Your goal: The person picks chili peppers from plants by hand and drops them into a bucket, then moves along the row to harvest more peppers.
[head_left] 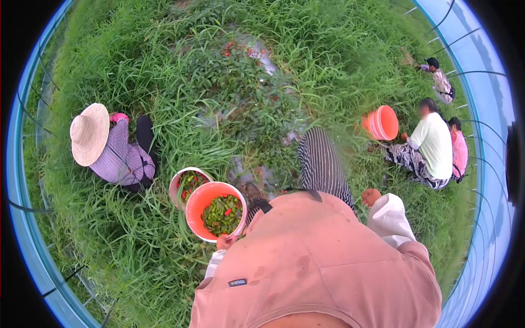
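My left hand [225, 241] is closed on the near rim of an orange bucket [192, 210] with a pale outer wall. Inside the bucket lie many green peppers [223, 214] and a few red ones. Right behind it, partly covered by it, is a second pale bucket [174, 188] with green and red peppers. Out at my right side, over the grass, my right hand [371, 197] has its fingers curled in, and nothing shows in it. My striped trouser leg [325, 164] is bent forward between the plants.
Low pepper plants [240, 87] with some red fruit grow ahead, among tall grass [126, 229] and strips of plastic film [265, 60]. A person in a straw hat [90, 134] crouches at left. Several people are at right, near another orange bucket [383, 123]. Blue tunnel walls [492, 164] curve around.
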The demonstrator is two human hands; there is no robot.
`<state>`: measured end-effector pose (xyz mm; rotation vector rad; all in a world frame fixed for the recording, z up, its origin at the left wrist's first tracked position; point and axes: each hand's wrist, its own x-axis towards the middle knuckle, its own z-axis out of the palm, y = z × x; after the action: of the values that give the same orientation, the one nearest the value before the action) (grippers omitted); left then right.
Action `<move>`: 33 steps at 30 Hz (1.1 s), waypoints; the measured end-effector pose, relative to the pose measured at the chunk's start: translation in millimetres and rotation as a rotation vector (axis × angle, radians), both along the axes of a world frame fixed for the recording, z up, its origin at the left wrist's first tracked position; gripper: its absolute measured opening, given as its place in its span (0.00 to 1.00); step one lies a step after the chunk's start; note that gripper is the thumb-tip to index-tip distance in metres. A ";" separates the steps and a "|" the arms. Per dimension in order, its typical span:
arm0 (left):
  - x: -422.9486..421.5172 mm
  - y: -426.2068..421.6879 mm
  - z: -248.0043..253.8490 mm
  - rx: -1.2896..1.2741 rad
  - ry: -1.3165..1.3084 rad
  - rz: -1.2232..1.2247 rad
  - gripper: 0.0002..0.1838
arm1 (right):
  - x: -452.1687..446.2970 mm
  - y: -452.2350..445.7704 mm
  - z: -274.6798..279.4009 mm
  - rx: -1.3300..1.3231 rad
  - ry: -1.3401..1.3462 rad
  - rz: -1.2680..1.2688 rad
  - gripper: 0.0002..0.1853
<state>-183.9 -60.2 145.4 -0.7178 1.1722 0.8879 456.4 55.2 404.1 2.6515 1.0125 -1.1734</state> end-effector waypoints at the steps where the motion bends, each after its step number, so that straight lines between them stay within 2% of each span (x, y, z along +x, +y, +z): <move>1: -1.2 6.7 -1.3 -0.052 -0.005 -0.012 0.14 | 7.2 -7.1 -10.9 0.001 0.000 -0.007 0.10; 2: -0.8 11.5 -0.2 -0.156 -0.015 -0.029 0.15 | 13.4 -13.6 -21.6 -0.022 0.076 0.034 0.09; 4: 0.0 12.9 2.2 -0.155 -0.021 -0.013 0.16 | 11.9 -11.9 -25.3 -0.042 0.155 0.079 0.09; 6: 0.3 22.3 11.9 -0.158 -0.018 0.011 0.16 | 2.9 -2.5 -33.4 -0.314 0.088 0.279 0.08; 9: -6.6 15.0 -1.3 -0.202 0.030 0.001 0.19 | -11.7 9.9 -43.2 -0.205 0.128 0.167 0.09; 10: -7.4 11.9 -3.9 -0.207 0.048 0.007 0.20 | 0.6 13.4 -64.9 -0.212 0.136 0.170 0.09; 11: -7.8 10.4 -5.0 -0.213 0.058 0.023 0.20 | 22.9 20.5 -102.5 -0.201 0.140 0.392 0.09; 14: -5.2 17.8 4.9 -0.230 0.090 0.079 0.21 | 2.3 95.4 -79.9 -0.247 0.149 0.371 0.11; 16: -2.2 27.4 16.3 -0.247 0.119 0.111 0.21 | 8.9 132.2 -89.0 -0.007 0.160 0.408 0.08; 17: -3.4 32.4 16.6 -0.254 0.136 0.125 0.22 | 1.9 160.7 -72.3 -0.025 0.233 0.267 0.08; 18: -0.6 40.2 23.8 -0.266 0.153 0.141 0.22 | 8.8 173.3 -80.0 -0.032 0.247 0.265 0.08; 20: 2.9 57.8 36.5 -0.278 0.182 0.177 0.23 | 29.9 194.9 -111.7 0.117 0.318 0.150 0.08; 23: 13.9 99.3 76.2 -0.298 0.236 0.252 0.23 | 69.4 231.1 -149.3 -0.030 0.323 0.158 0.08; 24: 17.4 114.8 93.3 -0.303 0.264 0.270 0.24 | 93.0 239.1 -178.7 -0.034 0.345 0.157 0.08; 26: 26.6 152.5 127.1 -0.303 0.297 0.307 0.24 | 134.4 273.0 -230.1 -0.177 0.191 1.465 0.07; 27: 30.8 169.6 146.6 -0.309 0.316 0.322 0.25 | 140.0 286.9 -227.8 -0.174 0.210 1.460 0.07; 29: 38.2 198.3 180.8 -0.317 0.347 0.359 0.25 | 148.5 313.6 -220.8 0.006 0.285 0.670 0.08; 32: 67.2 248.7 234.7 -0.255 0.462 0.386 0.27 | 179.6 374.9 -235.1 0.222 0.352 0.515 0.11; 33: 84.9 266.6 258.9 -0.211 0.543 0.385 0.27 | 177.8 410.7 -211.8 0.118 0.305 0.322 0.11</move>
<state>-98.9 206.5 404.3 -0.9242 1.6573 1.3492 634.2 465.9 192.2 2.3068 1.5321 -1.5049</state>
